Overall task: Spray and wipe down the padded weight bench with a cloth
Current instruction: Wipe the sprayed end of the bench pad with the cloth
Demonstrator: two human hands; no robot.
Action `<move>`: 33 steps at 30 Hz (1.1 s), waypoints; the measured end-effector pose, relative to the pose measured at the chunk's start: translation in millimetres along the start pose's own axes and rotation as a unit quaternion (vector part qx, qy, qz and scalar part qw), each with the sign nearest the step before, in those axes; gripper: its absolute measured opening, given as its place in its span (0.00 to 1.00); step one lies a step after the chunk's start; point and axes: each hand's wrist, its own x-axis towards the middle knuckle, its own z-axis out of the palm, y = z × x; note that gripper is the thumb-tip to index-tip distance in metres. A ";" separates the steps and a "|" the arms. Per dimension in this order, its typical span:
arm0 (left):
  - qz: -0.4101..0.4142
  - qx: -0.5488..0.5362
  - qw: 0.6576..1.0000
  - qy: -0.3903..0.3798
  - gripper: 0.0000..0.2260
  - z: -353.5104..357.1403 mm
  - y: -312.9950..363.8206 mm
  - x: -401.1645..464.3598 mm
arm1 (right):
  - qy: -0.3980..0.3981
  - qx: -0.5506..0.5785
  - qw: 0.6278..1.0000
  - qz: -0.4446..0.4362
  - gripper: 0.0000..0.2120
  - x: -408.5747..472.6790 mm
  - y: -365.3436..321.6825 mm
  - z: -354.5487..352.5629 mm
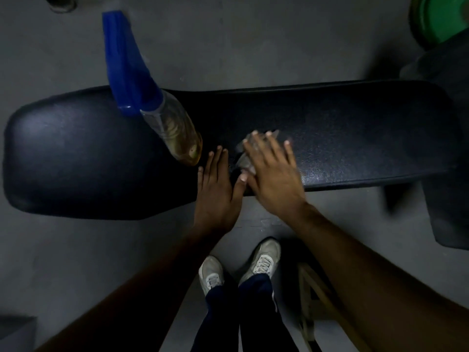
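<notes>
The black padded bench [88, 153] runs left to right across the view. A clear spray bottle [170, 125] with a blue trigger head stands on the pad, just left of my hands. My left hand [218, 191] lies flat on the pad with its fingers spread and nothing in it. My right hand [272, 174] presses flat on a grey cloth [245, 160], most of which is hidden under the palm. The pad to the right of the cloth glistens with wet specks.
Grey concrete floor surrounds the bench. A green weight plate [441, 19] sits at the top right, with dark equipment [446, 199] at the right edge. My white shoes [264, 260] stand close to the bench's near edge, and a wooden frame [314, 301] lies beside them.
</notes>
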 end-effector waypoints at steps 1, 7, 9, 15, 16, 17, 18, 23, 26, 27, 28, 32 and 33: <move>-0.001 -0.002 1.000 -0.001 0.33 -0.7 0.8 0.6 | -0.001 -0.008 1.000 -0.025 0.31 -8.1 -3.3 3.6; 0.068 0.044 0.997 -0.015 0.34 -5.1 2.9 10.4 | 0.009 -0.037 0.999 -0.010 0.31 -46.1 43.2 8.5; 0.106 0.079 0.991 -0.008 0.34 -3.3 7.2 23.4 | 0.014 -0.020 0.999 0.043 0.31 -49.1 69.1 2.0; 0.117 0.149 0.981 -0.040 0.33 3.2 12.7 76.7 | 0.044 0.058 0.974 0.215 0.28 0.1 115.0 -16.5; 0.117 0.160 0.980 -0.038 0.34 4.9 11.6 78.1 | 0.042 0.068 0.971 0.224 0.29 13.1 114.2 -18.6; 0.122 0.170 0.977 -0.033 0.35 6.5 10.4 77.7 | 0.037 0.074 0.972 0.221 0.30 24.2 111.0 -20.5; 0.129 0.179 0.975 -0.027 0.36 8.3 9.5 76.9 | 0.032 0.074 0.975 0.206 0.31 33.1 105.4 -21.8; 0.132 0.206 0.969 -0.018 0.36 11.0 7.4 78.9 | 0.003 0.024 0.999 0.046 0.34 31.4 73.0 -20.8; 0.136 0.226 0.965 -0.009 0.36 12.9 6.2 78.5 | 0.031 0.010 0.997 0.071 0.33 7.7 91.9 -15.4; 0.138 0.230 0.963 -0.008 0.36 13.2 5.5 78.3 | 0.046 0.010 0.993 0.110 0.32 -0.2 104.9 -14.7; 0.141 0.234 0.962 -0.007 0.35 13.7 4.8 78.0 | 0.059 0.012 0.985 0.161 0.32 -8.0 118.8 -14.4; 0.143 0.246 0.959 -0.002 0.35 14.2 4.7 77.4 | 0.085 0.054 0.950 0.295 0.31 -24.9 147.6 -13.8; 0.143 0.247 0.958 0.001 0.35 14.3 5.3 77.3 | 0.090 0.054 0.951 0.292 0.31 -25.4 144.3 -13.2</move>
